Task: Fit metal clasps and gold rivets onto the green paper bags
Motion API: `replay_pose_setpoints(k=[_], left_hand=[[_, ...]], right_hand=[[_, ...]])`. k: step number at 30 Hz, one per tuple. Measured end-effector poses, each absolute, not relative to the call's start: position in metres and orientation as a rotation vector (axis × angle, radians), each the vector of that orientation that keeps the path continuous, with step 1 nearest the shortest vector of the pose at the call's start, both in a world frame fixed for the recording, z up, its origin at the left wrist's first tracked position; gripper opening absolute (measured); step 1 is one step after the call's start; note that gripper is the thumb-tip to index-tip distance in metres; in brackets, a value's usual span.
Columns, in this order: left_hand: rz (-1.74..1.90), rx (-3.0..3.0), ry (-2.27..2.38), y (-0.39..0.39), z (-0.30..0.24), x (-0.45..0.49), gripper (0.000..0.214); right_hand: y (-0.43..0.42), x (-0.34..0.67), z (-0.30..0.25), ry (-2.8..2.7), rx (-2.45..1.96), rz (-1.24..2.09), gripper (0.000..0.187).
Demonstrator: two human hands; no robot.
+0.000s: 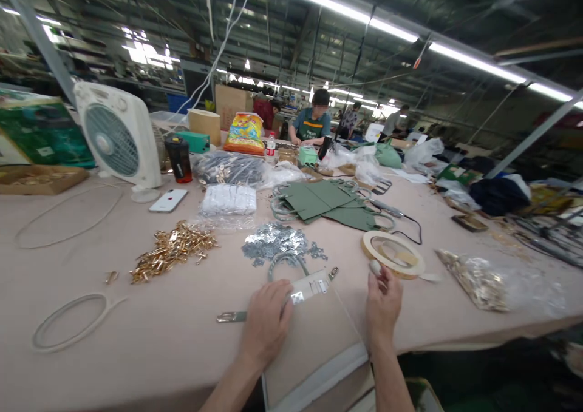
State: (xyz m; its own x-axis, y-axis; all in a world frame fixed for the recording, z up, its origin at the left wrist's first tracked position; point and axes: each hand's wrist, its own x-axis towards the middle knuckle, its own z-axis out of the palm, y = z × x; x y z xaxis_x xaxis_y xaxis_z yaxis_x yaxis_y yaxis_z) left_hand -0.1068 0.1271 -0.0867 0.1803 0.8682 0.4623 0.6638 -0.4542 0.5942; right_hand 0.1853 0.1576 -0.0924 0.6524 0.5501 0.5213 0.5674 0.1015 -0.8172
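My left hand presses down over the top edge of a pale bag panel, its fingers together and curled over it. A handle loop stands up behind that hand. One strap end with a metal fitting pokes out on the left, and another metal fitting shows at the right. Small shiny plates lie on the panel's top strip. My right hand is raised beside the tape roll, fingers bent into a pinch. A whitish rounded bit shows at its fingertip; I cannot tell what it is.
Behind the hands lie a pile of silver metal plates and stacked green panels. Gold hardware is heaped at left, near a phone and a fan. A bag of metal parts lies right. A co-worker sits opposite.
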Motion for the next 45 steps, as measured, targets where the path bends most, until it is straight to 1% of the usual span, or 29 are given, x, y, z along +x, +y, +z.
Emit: replay_pose_setpoints(k=[2, 5, 9, 11, 13, 15, 17, 19, 21, 22, 24, 27, 29, 33, 35, 37, 40, 45], left_hand=[[1.155, 2.225, 1.467, 0.129, -0.09, -0.107, 0.028], [1.161, 2.247, 1.479, 0.128, -0.091, -0.107, 0.033], [1.14, 2.252, 1.491, 0.123, -0.086, -0.106, 0.041], [1.13, 2.25, 1.498, 0.121, -0.084, -0.106, 0.046], [1.111, 2.246, 1.511, 0.12, -0.083, -0.106, 0.049], [1.091, 2.252, 1.519, 0.118, -0.081, -0.106, 0.052], [1.073, 2.286, 1.524, 0.116, -0.078, -0.106, 0.052], [1.058, 2.369, 1.51, 0.115, -0.075, -0.102, 0.048], [1.03, 2.487, 1.446, 0.115, -0.07, -0.096, 0.046], [1.008, 2.547, 1.393, 0.116, -0.068, -0.091, 0.048], [0.951, 2.631, 1.291, 0.12, -0.063, -0.08, 0.053], [0.879, 2.652, 1.236, 0.128, -0.06, -0.063, 0.055], [0.851, 2.631, 1.25, 0.134, -0.062, -0.055, 0.056], [0.822, 2.609, 1.257, 0.139, -0.067, -0.049, 0.054], [0.81, 2.6, 1.261, 0.14, -0.068, -0.049, 0.052], [0.775, 2.592, 1.274, 0.14, -0.066, -0.049, 0.048], [0.7, 2.588, 1.293, 0.141, -0.063, -0.049, 0.047], [0.652, 2.573, 1.305, 0.141, -0.061, -0.05, 0.044]], right_hand=[[0.171, 0.213, -0.096, -1.043, -1.646, -0.121, 0.065], [0.184, 0.24, -0.107, -1.211, -1.78, -0.139, 0.072], [0.186, 0.25, -0.123, -1.302, -1.879, -0.144, 0.066], [0.183, 0.249, -0.126, -1.3, -1.901, -0.084, 0.063], [0.179, 0.245, -0.124, -1.272, -1.864, 0.06, 0.061], [0.174, 0.237, -0.116, -1.148, -1.715, 0.306, 0.06], [0.169, 0.222, -0.102, -0.933, -1.451, 0.594, 0.058], [0.164, 0.202, -0.086, -0.742, -1.146, 0.842, 0.05], [0.163, 0.177, -0.07, -0.674, -0.927, 0.99, 0.041], [0.163, 0.165, -0.065, -0.675, -0.868, 1.014, 0.041], [0.166, 0.143, -0.059, -0.706, -0.815, 0.991, 0.045], [0.172, 0.122, -0.064, -0.749, -0.8, 0.916, 0.047], [0.175, 0.117, -0.073, -0.731, -0.789, 0.898, 0.042], [0.174, 0.12, -0.082, -0.568, -0.72, 0.914, 0.024], [0.173, 0.122, -0.08, -0.502, -0.689, 0.916, 0.021], [0.171, 0.121, -0.077, -0.464, -0.661, 0.898, 0.023], [0.171, 0.117, -0.075, -0.453, -0.596, 0.853, 0.034], [0.171, 0.106, -0.076, -0.581, -0.597, 0.789, 0.035]])
